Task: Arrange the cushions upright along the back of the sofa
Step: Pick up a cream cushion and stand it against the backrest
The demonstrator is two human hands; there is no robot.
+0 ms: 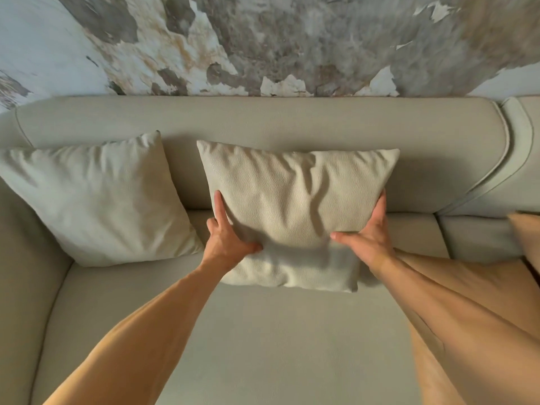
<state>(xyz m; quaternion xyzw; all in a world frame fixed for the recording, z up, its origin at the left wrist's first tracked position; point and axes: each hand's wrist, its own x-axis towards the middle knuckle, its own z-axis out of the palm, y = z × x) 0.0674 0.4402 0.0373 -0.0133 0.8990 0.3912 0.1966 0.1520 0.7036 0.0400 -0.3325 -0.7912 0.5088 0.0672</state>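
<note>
A beige textured cushion (295, 206) leans against the sofa back (263, 118) in the middle of the head view. My left hand (228, 232) grips its left edge, thumb pressed into the front. My right hand (368, 235) grips its right edge the same way. A second, paler cushion (99, 197) stands tilted in the left corner against the sofa back and armrest, apart from my hands.
A tan cushion (455, 311) lies on the seat under my right forearm, with another tan corner (526, 238) at the far right edge. The left armrest (23, 287) curves forward. A marbled wall (263, 45) rises behind the sofa.
</note>
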